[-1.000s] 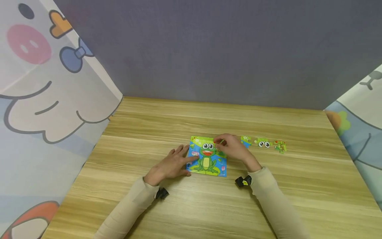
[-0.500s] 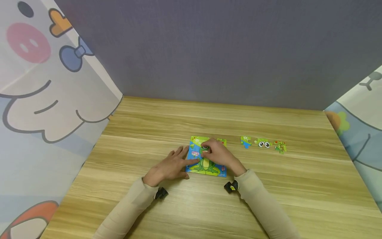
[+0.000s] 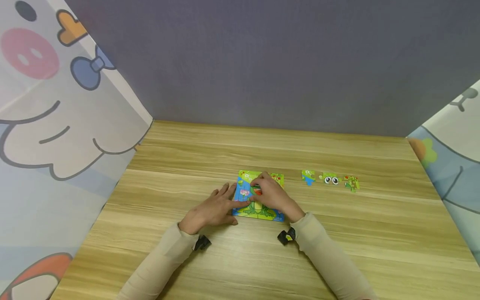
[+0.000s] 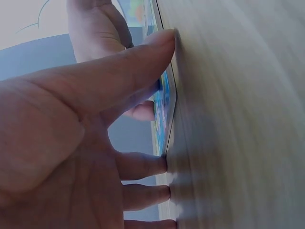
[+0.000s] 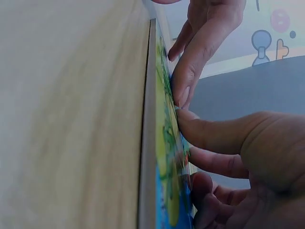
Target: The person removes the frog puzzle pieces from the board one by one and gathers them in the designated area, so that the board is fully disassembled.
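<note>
Touching the puzzle below frame center, left hand had spread fingers, gripping nothing; right hand touched it with bent fingers, couldn't tell if pinching. Loose pieces lay right of center on table.

Walled-in booth, cartoon-print sides, wood-grain table

Gry bk wall, wd tbl

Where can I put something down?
The table is bare between the sleeves, in front of the puzzle; between puzzle and gray wall; and right of the loose pieces. It's crowded at the puzzle, with left hand and right hand there.
</note>
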Demonstrator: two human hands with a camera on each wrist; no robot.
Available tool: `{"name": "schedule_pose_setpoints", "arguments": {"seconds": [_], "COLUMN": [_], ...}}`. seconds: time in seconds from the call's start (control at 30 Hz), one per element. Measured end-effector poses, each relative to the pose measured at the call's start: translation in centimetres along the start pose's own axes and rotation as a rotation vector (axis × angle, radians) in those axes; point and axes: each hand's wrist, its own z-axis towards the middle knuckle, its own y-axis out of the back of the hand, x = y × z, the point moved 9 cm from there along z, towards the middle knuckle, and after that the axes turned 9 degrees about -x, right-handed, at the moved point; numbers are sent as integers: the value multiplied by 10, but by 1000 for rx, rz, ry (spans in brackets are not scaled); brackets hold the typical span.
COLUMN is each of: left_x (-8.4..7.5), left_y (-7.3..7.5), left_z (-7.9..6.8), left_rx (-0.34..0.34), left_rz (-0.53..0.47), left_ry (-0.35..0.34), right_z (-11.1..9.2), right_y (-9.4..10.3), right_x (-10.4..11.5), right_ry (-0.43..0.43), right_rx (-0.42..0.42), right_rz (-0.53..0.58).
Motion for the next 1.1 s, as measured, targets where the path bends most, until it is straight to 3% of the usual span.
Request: {"name": "schedule_pose_setpoints", "arguments": {"seconds": [0.4, 0.67, 1.1], "left_x": [2, 1, 1], "left_y": [-2, 0, 0], "left_z": [1, 0, 0], "left_rx": [13, -3, 1], "left_rz": [-3, 9, 9], "left_ry": [29, 6, 0], "right_z": [-2, 0, 1], "right_y": [4, 7, 12], "right_x": [7, 10, -3], "right_ry": [27, 79, 10], "right_rx": [-46, -6, -68], "right_rz": [51, 151, 329]}}
